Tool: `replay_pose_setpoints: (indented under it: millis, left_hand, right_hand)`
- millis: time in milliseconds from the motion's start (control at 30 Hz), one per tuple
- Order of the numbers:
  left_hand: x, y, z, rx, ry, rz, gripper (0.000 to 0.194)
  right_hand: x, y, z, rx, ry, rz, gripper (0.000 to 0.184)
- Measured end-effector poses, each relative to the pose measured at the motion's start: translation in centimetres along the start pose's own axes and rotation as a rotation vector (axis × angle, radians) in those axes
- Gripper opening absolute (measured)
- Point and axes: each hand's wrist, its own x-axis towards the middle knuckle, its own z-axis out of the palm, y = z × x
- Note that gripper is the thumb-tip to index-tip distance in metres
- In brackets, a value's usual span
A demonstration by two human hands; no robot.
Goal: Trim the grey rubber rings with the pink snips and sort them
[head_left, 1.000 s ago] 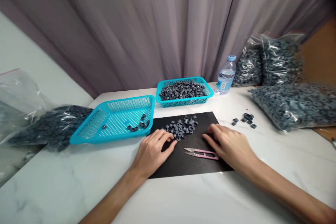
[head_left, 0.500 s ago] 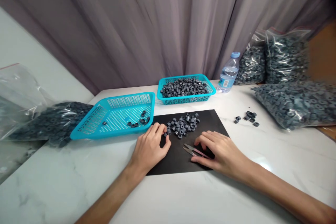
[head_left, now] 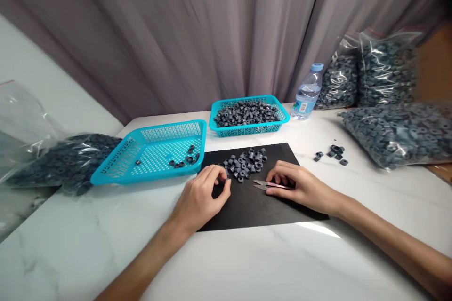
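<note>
My right hand (head_left: 298, 186) is closed round a pair of thread snips (head_left: 262, 185), whose two blades point left and stand a little apart. Thumb and fingers of my left hand (head_left: 205, 195) come together in a pinch at the left edge of the pile; a small dark grey ring shows partly between them. Just beyond both hands lies the pile of short grey rubber rings (head_left: 243, 163) on a black mat (head_left: 243, 209). The left hand is close to the near right corner of a blue basket (head_left: 151, 150) with a few rings in it.
A second blue basket (head_left: 249, 130), full of rings, stands at the back. Right of it are a water bottle (head_left: 306, 94), several loose rings (head_left: 335, 151) and bags of rings (head_left: 399, 138). Another bag (head_left: 74, 155) lies at the far left, beside the first basket.
My right hand has moved up and closed more tightly on the snips, which now lie flatter and nearer the pile. My left hand keeps its place, its fingertips drawn closer together.
</note>
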Motion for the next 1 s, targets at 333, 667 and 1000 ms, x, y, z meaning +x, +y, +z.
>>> replay_pose_setpoints:
  millis: [333, 667, 1000]
  left_hand:
    - [0.1, 1.3, 1.2, -0.699, -0.167, -0.034, 0.008]
    - [0.0, 1.8, 1.5, -0.840, -0.209, -0.126, 0.009]
    - [-0.1, 2.1, 1.5, -0.841, -0.202, -0.088, 0.009]
  right_hand:
    - [-1.0, -3.3, 2.8, -0.083, 0.214, -0.150, 0.014]
    - [-0.9, -3.7, 3.2, -0.079, 0.211, -0.180, 0.008]
    - [-1.1, -3.5, 3.2, -0.070, 0.222, -0.196, 0.013]
